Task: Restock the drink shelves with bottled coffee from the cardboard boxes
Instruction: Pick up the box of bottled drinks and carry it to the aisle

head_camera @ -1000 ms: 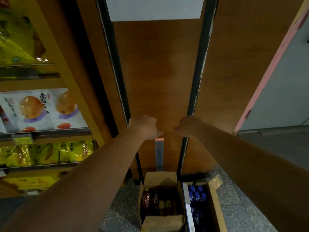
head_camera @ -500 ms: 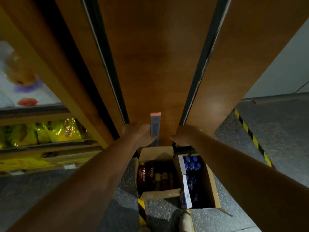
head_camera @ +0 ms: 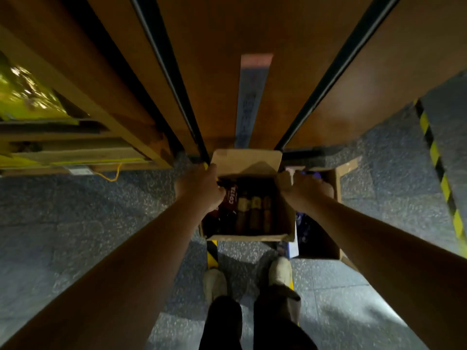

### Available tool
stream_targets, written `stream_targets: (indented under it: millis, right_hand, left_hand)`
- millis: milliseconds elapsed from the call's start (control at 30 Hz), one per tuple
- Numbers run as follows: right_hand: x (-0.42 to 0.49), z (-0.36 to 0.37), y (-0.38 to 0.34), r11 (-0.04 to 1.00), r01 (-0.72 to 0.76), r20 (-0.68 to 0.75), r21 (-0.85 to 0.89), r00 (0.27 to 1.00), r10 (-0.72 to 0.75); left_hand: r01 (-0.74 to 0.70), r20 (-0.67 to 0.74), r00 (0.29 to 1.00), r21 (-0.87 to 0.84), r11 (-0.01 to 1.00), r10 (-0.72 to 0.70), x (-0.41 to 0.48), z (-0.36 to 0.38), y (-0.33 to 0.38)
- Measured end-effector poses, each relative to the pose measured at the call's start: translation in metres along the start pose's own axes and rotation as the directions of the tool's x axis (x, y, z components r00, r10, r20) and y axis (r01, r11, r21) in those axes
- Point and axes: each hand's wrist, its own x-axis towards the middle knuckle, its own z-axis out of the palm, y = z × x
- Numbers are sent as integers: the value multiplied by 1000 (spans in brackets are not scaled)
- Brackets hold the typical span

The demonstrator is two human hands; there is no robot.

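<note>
Two hands on pick-up step: left hand (head_camera: 199, 189) at 9 o'clock rim, right hand (head_camera: 302, 189) at 3 o'clock rim of open brown cardboard box (head_camera: 249, 237) on speckled grey floor (head_camera: 101, 210), dark coffee bottles (head_camera: 255, 210) inside; can't tell either grip; next likely needs a firm hold, then lift clear.

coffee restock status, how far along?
Done: nothing that shows. No drink shelf is in view, and the box on the floor holds a row of bottles.
In hand: the left hand is at the box's left wall and the right hand at its right wall; the grip is unclear.
Left: lifting the bottles out and shelving them. A second box stands beside it.
</note>
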Motion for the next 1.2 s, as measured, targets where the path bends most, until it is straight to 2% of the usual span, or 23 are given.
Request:
stream_targets:
  millis: [133, 200, 300, 367, 433, 567, 633, 700, 767, 833, 967, 1100, 1200]
  right_hand:
    - [50, 62, 10, 986, -132, -28, 100, 990, 136]
    - [69, 91, 12, 979, -155, -34, 134, 986, 160]
    - [84, 116, 13, 964, -190, -83, 186, 975, 208]
    - [90, 123, 12, 955, -199, -123, 218, 966, 230]
    - [95, 123, 12, 935, -243, -114, 257, 954, 279]
    - [102, 121, 12, 900, -335, -36, 279, 933, 359]
    - [103, 121, 11, 908, -342, -18, 244, 934, 356]
    - [103, 121, 11, 923, -342, -10, 178, 937, 349]
    - [101, 120, 10, 945, -316, -12, 89, 948, 318]
    - [100, 118, 9, 958, -288, -4, 15, 958, 288]
    - [92, 118, 8, 965, -260, 7, -35, 965, 260]
    - [79, 120, 7, 979, -157, -19, -127, 988, 156]
    - [75, 117, -1, 971, -37, -10, -236, 999, 35]
  left_hand:
    - [210, 50, 977, -104, 972, -206, 34, 85, -19]
    - [292, 91, 954, -64, 954, -286, 44, 114, -24]
    - [275, 74, 959, 8, 961, -275, 51, 147, -27]
    - [242, -14, 970, 5, 970, -242, 56, 160, -27]
    - [263, -64, 962, -62, 963, -267, 62, 162, -26]
    - [360, 42, 933, -156, 920, -358, 78, 164, -31]
    - [405, 119, 913, -165, 899, -389, 81, 171, -38]
    - [422, 178, 899, -105, 900, -400, 77, 176, -41]
    - [393, 185, 902, 20, 919, -390, 72, 176, -41]
    - [387, 177, 902, 73, 919, -394, 68, 170, -40]
    - [361, 198, 908, 82, 929, -370, 56, 164, -52]
    - [348, 227, 905, 97, 933, -361, 29, 170, -65]
    - [428, 291, 859, 42, 903, -421, 2, 184, -76]
